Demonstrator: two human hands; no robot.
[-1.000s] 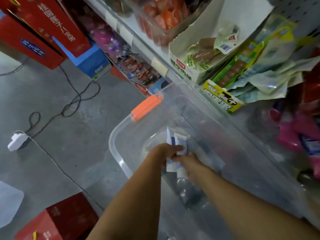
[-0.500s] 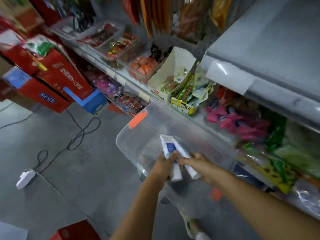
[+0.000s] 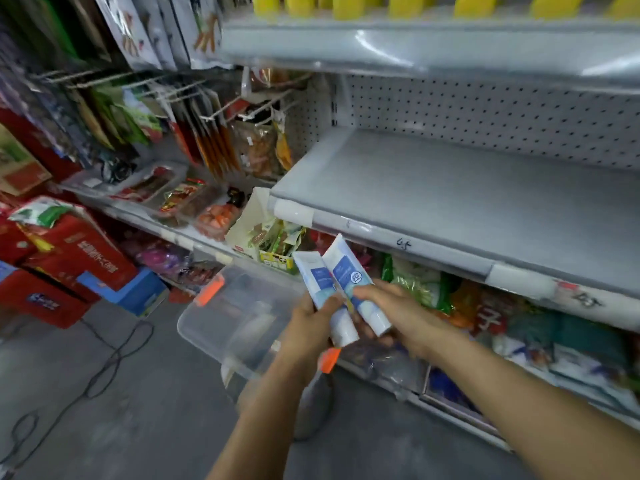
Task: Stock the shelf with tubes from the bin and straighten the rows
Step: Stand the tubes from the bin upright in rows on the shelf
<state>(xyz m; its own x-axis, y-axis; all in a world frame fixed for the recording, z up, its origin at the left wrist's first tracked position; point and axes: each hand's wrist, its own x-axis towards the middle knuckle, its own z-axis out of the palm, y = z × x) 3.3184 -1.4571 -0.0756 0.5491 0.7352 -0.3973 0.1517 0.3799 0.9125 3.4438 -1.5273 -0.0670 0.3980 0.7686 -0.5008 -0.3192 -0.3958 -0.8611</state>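
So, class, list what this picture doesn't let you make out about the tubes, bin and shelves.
Head view: print on the tubes, too small and blurred.
Head view: tubes' middles, covered by the left hand and right hand.
Head view: bin contents, blurred behind its clear wall.
Head view: yellow packs above, cut off by the top edge.

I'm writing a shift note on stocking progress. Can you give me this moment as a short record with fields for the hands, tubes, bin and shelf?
left hand: grips one white-and-blue tube, cap end toward the person
right hand: grips a second tube, which overlaps the first
tubes' position: held up above the bin, below the shelf's front edge
bin: clear plastic with an orange latch, below the hands
shelf: grey, ahead and to the right
stage: both tubes in hand, neither placed on the shelf yet
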